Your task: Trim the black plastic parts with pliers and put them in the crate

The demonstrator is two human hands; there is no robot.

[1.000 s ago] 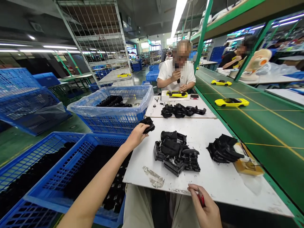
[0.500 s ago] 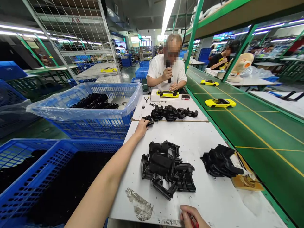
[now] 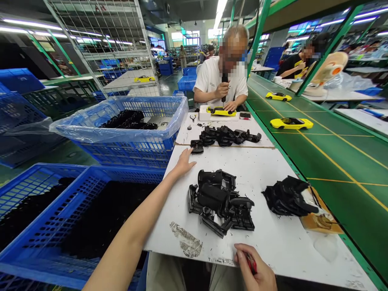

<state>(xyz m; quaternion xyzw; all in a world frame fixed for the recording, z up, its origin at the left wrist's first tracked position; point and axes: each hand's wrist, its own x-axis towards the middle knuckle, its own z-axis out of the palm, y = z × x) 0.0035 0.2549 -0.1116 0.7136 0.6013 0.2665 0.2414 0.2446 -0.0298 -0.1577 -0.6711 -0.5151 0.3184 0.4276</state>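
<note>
My left hand (image 3: 183, 162), open and empty, had just released a black part (image 3: 197, 146) beside the far pile (image 3: 224, 137); my right hand (image 3: 257, 271) gripped a red-handled tool (image 3: 251, 265).

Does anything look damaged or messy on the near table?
Yes. Near the front edge of the table, a ragged grey-brown patch breaks the white top, perhaps worn or peeled. Dark scraps also litter it around the black parts.

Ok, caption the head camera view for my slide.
Left hand near a small black part, right hand holding a red-handled tool, at a white table.
</note>
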